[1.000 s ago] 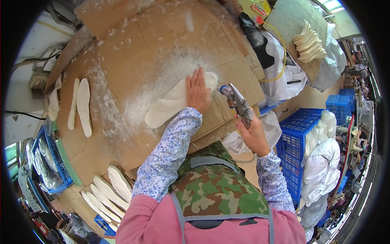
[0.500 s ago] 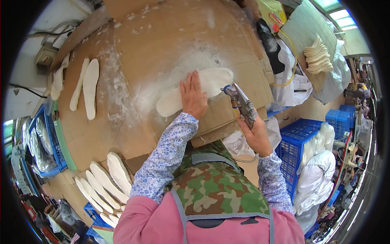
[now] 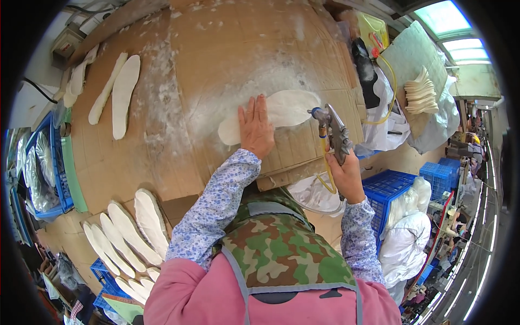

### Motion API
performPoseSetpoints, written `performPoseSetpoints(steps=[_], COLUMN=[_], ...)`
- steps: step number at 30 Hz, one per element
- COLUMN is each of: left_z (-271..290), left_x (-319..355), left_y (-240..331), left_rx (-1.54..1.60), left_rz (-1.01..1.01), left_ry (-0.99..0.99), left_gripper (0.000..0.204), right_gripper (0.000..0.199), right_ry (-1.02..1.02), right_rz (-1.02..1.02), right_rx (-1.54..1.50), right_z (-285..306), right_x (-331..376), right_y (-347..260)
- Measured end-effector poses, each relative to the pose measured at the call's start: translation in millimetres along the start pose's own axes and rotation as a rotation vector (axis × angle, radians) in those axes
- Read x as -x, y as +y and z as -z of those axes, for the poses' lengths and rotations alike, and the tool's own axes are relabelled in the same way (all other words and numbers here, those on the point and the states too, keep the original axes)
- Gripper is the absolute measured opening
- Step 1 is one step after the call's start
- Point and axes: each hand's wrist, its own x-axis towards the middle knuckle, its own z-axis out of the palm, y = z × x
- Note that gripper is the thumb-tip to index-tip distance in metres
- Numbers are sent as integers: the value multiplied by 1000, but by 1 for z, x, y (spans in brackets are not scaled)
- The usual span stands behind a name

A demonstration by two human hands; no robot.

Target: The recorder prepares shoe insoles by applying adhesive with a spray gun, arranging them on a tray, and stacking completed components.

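Note:
A pale cream insole (image 3: 292,107) lies slantwise on the powder-dusted cardboard (image 3: 227,59). My left hand (image 3: 257,129) rests flat on the insole's middle, fingers stretched out, covering part of it. My right hand (image 3: 348,176) is wrapped round the handle of a metal spray gun (image 3: 339,135), whose blue-ringed nozzle points left beside the insole's right end. A yellow hose (image 3: 328,173) hangs below the gun. My right fingertips are partly hidden behind the handle.
Two more insoles (image 3: 125,97) lie at the far left of the cardboard. Several insoles (image 3: 127,233) fan out at the near left. A stack of insoles (image 3: 421,93) sits on a grey sheet at the far right. Blue crates (image 3: 387,189) with plastic bags stand at right.
The whole view has shifted, so the cardboard and things on it appear higher. The spray gun stays near the insole's right end. My left hand remains flat on the insole.

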Motion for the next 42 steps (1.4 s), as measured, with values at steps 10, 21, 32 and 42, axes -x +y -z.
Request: performPoseSetpoints(steps=[10, 21, 32, 42], left_z=[9, 29, 37, 36], left_x=[11, 34, 52, 62], left_y=[-16, -31, -43, -50], left_rx=[-7, -19, 45, 58], left_rz=[5, 86, 129, 149], left_ry=[2, 58, 128, 185], left_gripper=[75, 75, 75, 75], right_gripper=[22, 18, 16, 26], right_ry=[48, -43, -166, -304], right_rz=[-19, 62, 7, -16], right_rx=[7, 48, 45, 11], right_z=[-2, -27, -46, -64], right_x=[8, 16, 17, 17], right_y=[15, -14, -28, -42])
